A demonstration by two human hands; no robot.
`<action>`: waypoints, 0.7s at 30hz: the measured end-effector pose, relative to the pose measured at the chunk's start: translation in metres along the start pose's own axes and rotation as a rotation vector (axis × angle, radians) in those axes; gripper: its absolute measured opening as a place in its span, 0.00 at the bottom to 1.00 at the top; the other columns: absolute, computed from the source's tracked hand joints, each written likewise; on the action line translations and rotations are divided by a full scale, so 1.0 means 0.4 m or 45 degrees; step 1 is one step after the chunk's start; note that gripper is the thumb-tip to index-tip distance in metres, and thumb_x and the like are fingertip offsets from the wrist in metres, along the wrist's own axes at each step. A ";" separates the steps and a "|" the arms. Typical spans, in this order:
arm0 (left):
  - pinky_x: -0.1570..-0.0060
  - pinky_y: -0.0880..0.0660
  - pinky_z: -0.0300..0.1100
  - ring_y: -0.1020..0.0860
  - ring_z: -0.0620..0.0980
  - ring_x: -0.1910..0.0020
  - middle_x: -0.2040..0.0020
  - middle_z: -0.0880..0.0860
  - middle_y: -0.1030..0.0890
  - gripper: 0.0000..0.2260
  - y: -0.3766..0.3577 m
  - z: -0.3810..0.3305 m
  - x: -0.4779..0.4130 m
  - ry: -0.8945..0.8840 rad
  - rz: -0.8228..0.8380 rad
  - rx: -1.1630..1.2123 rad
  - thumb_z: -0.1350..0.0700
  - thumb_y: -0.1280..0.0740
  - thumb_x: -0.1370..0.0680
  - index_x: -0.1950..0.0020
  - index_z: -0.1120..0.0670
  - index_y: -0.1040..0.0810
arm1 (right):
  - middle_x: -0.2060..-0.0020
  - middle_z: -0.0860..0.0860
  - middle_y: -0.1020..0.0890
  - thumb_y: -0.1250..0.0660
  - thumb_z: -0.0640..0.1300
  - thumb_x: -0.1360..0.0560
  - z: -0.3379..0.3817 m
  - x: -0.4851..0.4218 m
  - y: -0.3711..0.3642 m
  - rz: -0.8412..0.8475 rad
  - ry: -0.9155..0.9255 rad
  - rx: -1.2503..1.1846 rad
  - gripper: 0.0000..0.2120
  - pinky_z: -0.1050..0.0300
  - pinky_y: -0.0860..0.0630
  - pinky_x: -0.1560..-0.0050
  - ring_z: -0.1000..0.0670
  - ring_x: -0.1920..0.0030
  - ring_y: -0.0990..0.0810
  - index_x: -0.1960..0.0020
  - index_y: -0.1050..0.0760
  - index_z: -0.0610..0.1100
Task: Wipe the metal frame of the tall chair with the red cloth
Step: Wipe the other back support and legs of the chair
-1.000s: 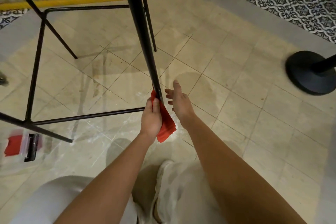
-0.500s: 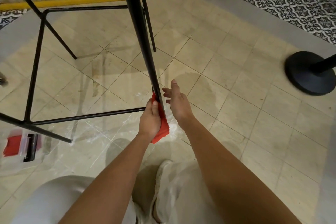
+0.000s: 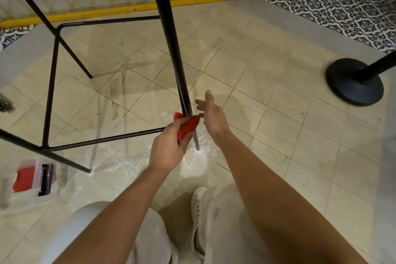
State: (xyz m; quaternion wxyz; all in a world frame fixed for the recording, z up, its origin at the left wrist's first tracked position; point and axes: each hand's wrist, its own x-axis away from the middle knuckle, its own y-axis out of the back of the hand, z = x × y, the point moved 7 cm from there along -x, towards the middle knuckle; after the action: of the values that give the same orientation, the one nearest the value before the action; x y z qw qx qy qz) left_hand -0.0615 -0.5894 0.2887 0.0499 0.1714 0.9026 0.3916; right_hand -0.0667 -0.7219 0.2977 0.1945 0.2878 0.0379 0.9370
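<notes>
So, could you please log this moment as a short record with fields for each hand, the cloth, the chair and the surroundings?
left hand: left hand grips the red cloth
right hand: right hand open, fingers spread, beside the leg, holding nothing
cloth: wrapped against the near chair leg, low down, just above its foot
chair: black metal frame, feet on the tiled floor
surroundings: black round stand base at right; clear plastic box at left

The chair frame (image 3: pixel 171 49) is cut off at the top edge, its seat unseen. Part of the red cloth (image 3: pixel 186 126) is hidden inside the left hand (image 3: pixel 169 148). The box (image 3: pixel 32 178) at the left edge is blurred, its contents unclear. The black stand (image 3: pixel 355 83) is cut by the right edge.
</notes>
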 end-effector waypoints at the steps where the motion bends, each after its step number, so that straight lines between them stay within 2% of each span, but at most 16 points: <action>1: 0.59 0.24 0.43 0.20 0.51 0.53 0.47 0.49 0.19 0.18 0.013 -0.027 0.004 -0.152 -0.008 -0.099 0.48 0.34 0.23 0.34 0.48 0.29 | 0.37 0.47 0.24 0.56 0.61 0.21 0.003 0.003 0.012 -0.024 0.017 -0.008 0.30 0.53 0.31 0.37 0.47 0.37 0.27 0.36 0.26 0.44; 3: 0.64 0.22 0.46 0.21 0.50 0.59 0.53 0.50 0.20 0.18 0.040 -0.080 0.001 -0.391 -0.089 -0.271 0.48 0.33 0.24 0.34 0.46 0.27 | 0.38 0.46 0.23 0.57 0.62 0.21 0.007 0.011 0.034 -0.076 0.042 -0.030 0.31 0.47 0.34 0.32 0.47 0.37 0.27 0.37 0.25 0.45; 5: 0.64 0.23 0.46 0.23 0.50 0.59 0.55 0.50 0.23 0.19 0.069 -0.125 -0.020 -0.431 -0.134 -0.390 0.47 0.36 0.23 0.32 0.45 0.29 | 0.40 0.45 0.22 0.58 0.63 0.21 0.007 0.023 0.049 -0.101 0.048 -0.040 0.32 0.45 0.35 0.32 0.46 0.37 0.26 0.38 0.25 0.44; 9: 0.67 0.28 0.46 0.22 0.56 0.59 0.50 0.56 0.23 0.22 0.092 -0.160 -0.059 -0.319 -0.190 -0.691 0.50 0.34 0.23 0.29 0.45 0.32 | 0.42 0.47 0.21 0.59 0.62 0.21 0.000 0.034 0.068 -0.114 0.036 -0.062 0.32 0.44 0.33 0.34 0.47 0.42 0.24 0.40 0.24 0.45; 12: 0.62 0.31 0.47 0.23 0.57 0.57 0.39 0.56 0.28 0.24 0.037 -0.120 -0.079 -0.127 0.052 -0.823 0.49 0.42 0.19 0.24 0.44 0.45 | 0.43 0.48 0.21 0.59 0.62 0.21 0.002 0.032 0.059 -0.079 0.035 -0.073 0.32 0.44 0.33 0.34 0.47 0.43 0.24 0.39 0.23 0.46; 14: 0.61 0.34 0.47 0.24 0.57 0.58 0.39 0.55 0.27 0.23 0.004 -0.093 -0.083 -0.007 0.143 -0.790 0.46 0.46 0.18 0.24 0.45 0.47 | 0.41 0.47 0.21 0.59 0.63 0.22 0.001 0.027 0.049 -0.059 0.035 -0.048 0.33 0.43 0.34 0.33 0.46 0.41 0.24 0.38 0.24 0.45; 15: 0.61 0.33 0.47 0.23 0.58 0.58 0.40 0.56 0.27 0.23 -0.010 -0.087 -0.082 -0.026 0.146 -0.819 0.46 0.46 0.18 0.24 0.46 0.46 | 0.40 0.46 0.21 0.59 0.64 0.22 -0.003 0.024 0.043 -0.051 0.024 -0.024 0.33 0.43 0.34 0.33 0.46 0.39 0.25 0.37 0.25 0.45; 17: 0.63 0.27 0.48 0.20 0.57 0.61 0.44 0.57 0.25 0.24 -0.034 -0.086 -0.074 -0.179 0.072 -0.952 0.49 0.40 0.19 0.25 0.48 0.42 | 0.39 0.45 0.22 0.59 0.65 0.23 -0.019 0.012 0.040 -0.042 -0.019 0.021 0.35 0.43 0.35 0.33 0.45 0.38 0.26 0.37 0.26 0.44; 18: 0.69 0.26 0.46 0.20 0.56 0.68 0.49 0.57 0.22 0.24 -0.043 -0.084 -0.072 -0.247 0.026 -1.011 0.50 0.34 0.22 0.27 0.50 0.35 | 0.39 0.44 0.23 0.59 0.65 0.23 -0.028 0.005 0.039 -0.031 -0.048 0.043 0.35 0.43 0.35 0.33 0.44 0.38 0.26 0.37 0.26 0.43; 20: 0.80 0.33 0.39 0.26 0.52 0.81 0.62 0.56 0.21 0.24 -0.060 -0.073 -0.075 -0.323 -0.055 -1.080 0.52 0.23 0.32 0.37 0.52 0.23 | 0.40 0.44 0.23 0.59 0.65 0.23 -0.043 -0.007 0.037 0.001 -0.103 0.074 0.35 0.44 0.35 0.33 0.44 0.39 0.26 0.38 0.26 0.42; 21: 0.82 0.35 0.37 0.29 0.51 0.84 0.65 0.56 0.22 0.25 -0.074 -0.063 -0.077 -0.359 -0.068 -1.076 0.52 0.21 0.35 0.40 0.52 0.21 | 0.40 0.45 0.23 0.59 0.65 0.22 -0.050 -0.013 0.034 0.017 -0.125 0.084 0.34 0.44 0.35 0.32 0.45 0.39 0.26 0.39 0.26 0.42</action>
State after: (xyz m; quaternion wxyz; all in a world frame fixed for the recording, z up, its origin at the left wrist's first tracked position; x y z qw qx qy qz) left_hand -0.0462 -0.6364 0.2832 0.2481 0.1643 0.6519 0.6975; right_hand -0.0786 -0.7357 0.2811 0.1802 0.3400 0.0574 0.9212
